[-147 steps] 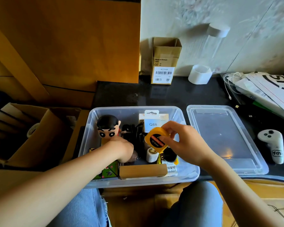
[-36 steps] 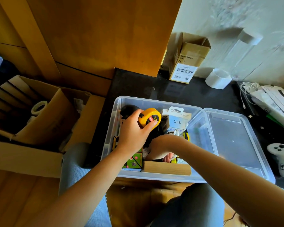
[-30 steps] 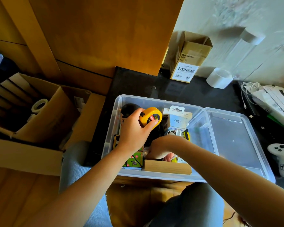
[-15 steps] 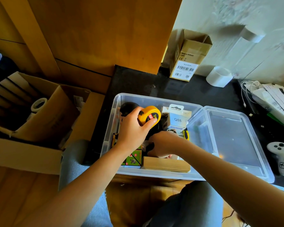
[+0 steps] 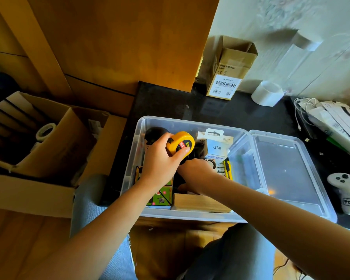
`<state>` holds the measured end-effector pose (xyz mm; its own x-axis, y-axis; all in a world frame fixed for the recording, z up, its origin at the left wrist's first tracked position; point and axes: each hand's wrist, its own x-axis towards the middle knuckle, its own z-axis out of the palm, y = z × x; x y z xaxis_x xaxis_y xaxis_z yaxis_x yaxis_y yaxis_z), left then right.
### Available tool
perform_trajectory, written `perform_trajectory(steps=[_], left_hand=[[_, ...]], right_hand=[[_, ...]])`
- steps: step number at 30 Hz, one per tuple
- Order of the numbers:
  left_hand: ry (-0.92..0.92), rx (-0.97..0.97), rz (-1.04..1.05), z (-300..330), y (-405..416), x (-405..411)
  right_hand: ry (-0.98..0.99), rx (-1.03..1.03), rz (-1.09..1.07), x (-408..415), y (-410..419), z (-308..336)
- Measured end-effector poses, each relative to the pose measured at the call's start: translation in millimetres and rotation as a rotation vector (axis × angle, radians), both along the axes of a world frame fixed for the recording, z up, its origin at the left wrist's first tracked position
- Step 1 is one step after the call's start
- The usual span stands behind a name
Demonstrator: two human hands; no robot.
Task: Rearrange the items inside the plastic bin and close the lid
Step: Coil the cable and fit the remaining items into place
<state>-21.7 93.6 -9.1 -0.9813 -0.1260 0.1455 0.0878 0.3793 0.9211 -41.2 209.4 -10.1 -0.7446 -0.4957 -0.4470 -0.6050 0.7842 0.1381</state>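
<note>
Left hand [image 5: 160, 162] gripping yellow tape measure [image 5: 180, 144], held above the back-left of the clear bin [image 5: 133, 158]; passed over from the right hand a few seconds back, barely moved in the last second. Right hand [image 5: 196, 172] now down among the contents mid-bin, fingers hidden (cannot tell whether holding anything), shifted slightly left over the last half second. Means: rearranging not finished, right hand probably clearing a slot for the tape. Q88 packet [image 5: 216, 147] upright at the back, wooden block [image 5: 200, 203] along the front wall, green patterned box [image 5: 162, 197] front-left. Lid [image 5: 287, 174] off, lying flat just right of the bin, touching it. Closing not yet started.
</note>
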Motion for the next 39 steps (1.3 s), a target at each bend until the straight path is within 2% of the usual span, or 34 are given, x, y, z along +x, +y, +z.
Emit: perform_trajectory(steps=[9, 14, 17, 19, 22, 26, 31, 35, 39], left_hand=[[0.005, 0.034, -0.011, -0.7, 0.5, -0.5], [0.009, 0.086, -0.046, -0.6, -0.8, -0.5], [0.01, 0.112, -0.093, -0.7, -1.0, 0.1], [0.0, 0.129, -0.13, -0.8, -0.8, 1.6], [0.018, 0.133, -0.208, 0.6, 0.3, 5.8], [0.055, 0.1, -0.269, 6.2, 0.9, 12.6], [0.05, 0.075, -0.241, 6.9, 2.1, 11.9], [0.052, 0.026, -0.248, 4.1, 0.9, 9.7], [0.056, -0.011, -0.244, 1.2, 0.6, 7.6]], right_hand=[[-0.035, 0.016, 0.007, 4.2, 4.3, -0.3], [-0.121, -0.295, -0.2, 4.1, 20.9, 34.5], [-0.024, -0.377, -0.262, 2.8, 50.7, 60.8], [0.021, -0.366, -0.304, 3.0, 72.9, 71.1], [-0.034, -0.327, -0.377, 8.7, 96.0, 70.1], [-0.136, -0.149, -0.241, 17.4, 94.6, 44.6], [-0.109, 0.088, -0.156, 13.7, 84.9, 15.5], [-0.078, 0.131, -0.119, 15.4, 81.9, 5.1], [-0.097, 0.041, -0.127, 15.3, 89.8, 11.3]])
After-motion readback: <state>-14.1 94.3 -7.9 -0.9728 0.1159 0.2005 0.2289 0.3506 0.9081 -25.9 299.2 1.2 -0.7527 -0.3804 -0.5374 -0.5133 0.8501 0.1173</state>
